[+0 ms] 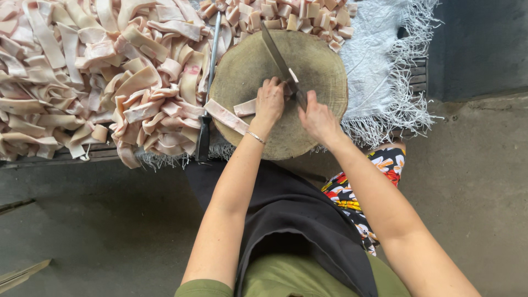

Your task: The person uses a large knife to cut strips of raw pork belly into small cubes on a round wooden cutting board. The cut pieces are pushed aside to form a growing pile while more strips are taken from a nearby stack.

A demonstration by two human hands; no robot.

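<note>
One soft, greasy-looking pork strip [234, 113] lies limp under my left hand [269, 102], pinned near its cut end, while my right hand [318, 118] grips the knife [280, 60].

One round chopping block [308, 82], one knife [280, 60], one sharpening steel [210, 71], two hands; strips uncountable, perhaps hundreds.
</note>
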